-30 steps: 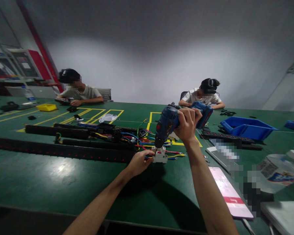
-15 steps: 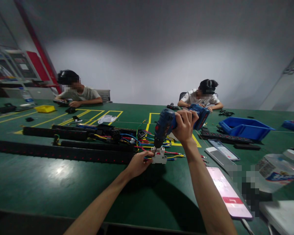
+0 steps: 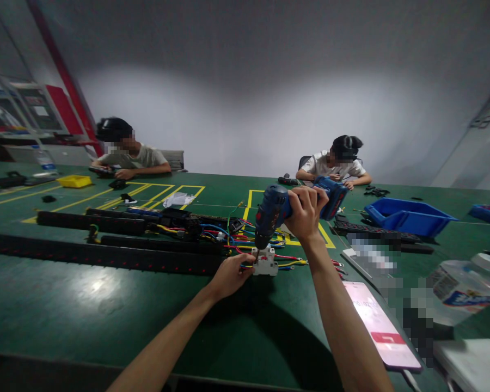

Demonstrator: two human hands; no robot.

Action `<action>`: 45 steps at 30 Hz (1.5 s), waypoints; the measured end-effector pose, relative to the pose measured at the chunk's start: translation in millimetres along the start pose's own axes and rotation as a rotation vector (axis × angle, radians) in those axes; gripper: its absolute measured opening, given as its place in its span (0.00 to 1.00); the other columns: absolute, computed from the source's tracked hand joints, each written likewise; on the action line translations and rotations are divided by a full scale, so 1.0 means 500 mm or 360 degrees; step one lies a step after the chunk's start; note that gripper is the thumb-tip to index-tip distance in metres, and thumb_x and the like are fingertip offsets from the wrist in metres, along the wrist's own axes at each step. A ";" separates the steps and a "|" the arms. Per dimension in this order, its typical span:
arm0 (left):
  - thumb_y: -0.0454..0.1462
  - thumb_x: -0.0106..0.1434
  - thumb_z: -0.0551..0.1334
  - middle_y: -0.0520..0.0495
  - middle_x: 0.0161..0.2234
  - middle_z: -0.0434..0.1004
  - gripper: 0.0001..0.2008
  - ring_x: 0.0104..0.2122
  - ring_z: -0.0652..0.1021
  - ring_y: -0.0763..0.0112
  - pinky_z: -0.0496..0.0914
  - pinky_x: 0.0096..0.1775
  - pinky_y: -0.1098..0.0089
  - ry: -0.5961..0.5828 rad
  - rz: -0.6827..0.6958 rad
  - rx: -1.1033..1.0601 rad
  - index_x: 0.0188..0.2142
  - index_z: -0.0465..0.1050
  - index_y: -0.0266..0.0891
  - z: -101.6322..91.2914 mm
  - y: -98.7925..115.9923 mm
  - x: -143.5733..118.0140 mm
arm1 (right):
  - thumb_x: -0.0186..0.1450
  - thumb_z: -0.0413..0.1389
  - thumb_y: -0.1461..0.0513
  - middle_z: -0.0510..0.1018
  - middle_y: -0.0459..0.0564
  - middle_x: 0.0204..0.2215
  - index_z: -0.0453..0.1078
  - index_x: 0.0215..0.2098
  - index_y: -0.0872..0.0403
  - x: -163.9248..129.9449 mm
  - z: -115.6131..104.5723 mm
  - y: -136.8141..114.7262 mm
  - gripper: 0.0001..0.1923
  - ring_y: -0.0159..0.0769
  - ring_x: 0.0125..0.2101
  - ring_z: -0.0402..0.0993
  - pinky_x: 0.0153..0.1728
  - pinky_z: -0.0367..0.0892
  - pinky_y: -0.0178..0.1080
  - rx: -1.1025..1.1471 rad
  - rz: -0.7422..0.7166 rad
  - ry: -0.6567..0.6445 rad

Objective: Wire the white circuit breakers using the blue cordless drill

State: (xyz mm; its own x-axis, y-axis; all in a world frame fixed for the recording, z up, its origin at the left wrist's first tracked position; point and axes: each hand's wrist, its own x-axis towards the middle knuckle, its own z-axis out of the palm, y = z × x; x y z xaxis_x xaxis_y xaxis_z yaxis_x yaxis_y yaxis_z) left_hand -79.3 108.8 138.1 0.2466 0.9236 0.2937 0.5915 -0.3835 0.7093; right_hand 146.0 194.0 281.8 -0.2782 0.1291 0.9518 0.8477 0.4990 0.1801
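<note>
— Drill point(image 3: 275, 209) first: what did it look like?

— Blue body with black trim, a cordless one, lying slanted just right of the frame's centre. Its battery end point(image 3: 335, 196) pointed up and to the right, and its dark chuck pointed down and to the left. The bit came down onto a small white breaker point(image 3: 265, 262) with red marks, which stood on the green table point(image 3: 85, 310) just below centre.

— And the wires?

— Blue, red and yellow wires point(image 3: 288, 260) ran out of the breaker to both sides, and more of them lay tangled at the long black strips point(image 3: 106, 253) across the left half of the frame.

— How was the right hand point(image 3: 306, 215) set?

— Wrapped tight round the drill's grip, fingers curled over the top, wrist bent, with the forearm rising from the lower right of the frame.

— The left hand point(image 3: 228, 275)?

— Low on the table, left of the breaker. Its fingers were partly curled, and the thumb and fingertips pinched the breaker's left side where the wires entered. The forearm came in from the bottom edge, left of centre.

— Anything else around?

— A phone with a pink screen point(image 3: 381, 324) lay at lower right, a clear bottle point(image 3: 461, 288) beyond it, and a blue bin point(image 3: 408, 215) at mid right. Two other people sat at the far side of the table, one at upper left point(image 3: 126, 152) and one right of centre point(image 3: 337, 160), each with hands on the tabletop.
</note>
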 end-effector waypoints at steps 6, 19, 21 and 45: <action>0.34 0.62 0.65 0.50 0.48 0.82 0.14 0.46 0.81 0.63 0.75 0.48 0.68 0.0011 0.0024 0.0028 0.48 0.78 0.46 -0.003 0.003 -0.002 | 0.59 0.56 0.67 0.77 0.51 0.40 0.70 0.50 0.51 0.002 0.003 -0.006 0.19 0.45 0.48 0.68 0.57 0.49 0.54 0.0020 -0.0046 0.0014; 0.37 0.63 0.64 0.51 0.47 0.82 0.15 0.44 0.81 0.63 0.75 0.47 0.69 -0.0036 -0.0012 0.0048 0.49 0.78 0.47 -0.001 -0.011 0.002 | 0.57 0.58 0.66 0.76 0.50 0.41 0.71 0.49 0.49 0.013 -0.006 -0.020 0.21 0.45 0.48 0.66 0.56 0.49 0.54 0.0054 -0.0113 -0.0009; 0.39 0.63 0.64 0.51 0.46 0.83 0.15 0.42 0.82 0.63 0.75 0.46 0.69 -0.0037 -0.0023 0.0049 0.50 0.78 0.47 -0.001 -0.010 0.002 | 0.57 0.59 0.67 0.76 0.50 0.41 0.71 0.49 0.49 0.012 -0.006 -0.021 0.21 0.45 0.48 0.66 0.57 0.49 0.54 0.0048 -0.0097 -0.0024; 0.43 0.67 0.60 0.52 0.44 0.84 0.15 0.33 0.82 0.66 0.71 0.34 0.74 -0.0085 -0.0061 0.0155 0.51 0.79 0.50 -0.010 0.010 0.001 | 0.55 0.59 0.68 0.77 0.49 0.42 0.71 0.48 0.48 0.019 -0.015 -0.027 0.22 0.45 0.49 0.66 0.58 0.48 0.53 0.0018 -0.0125 0.0005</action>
State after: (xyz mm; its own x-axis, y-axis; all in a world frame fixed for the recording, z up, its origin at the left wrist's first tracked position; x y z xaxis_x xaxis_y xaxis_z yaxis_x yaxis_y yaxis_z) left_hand -80.1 107.1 145.1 0.2614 0.9372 0.2311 0.6723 -0.3485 0.6531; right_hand 135.1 182.2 290.3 -0.3420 0.0866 0.9357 0.8182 0.5172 0.2512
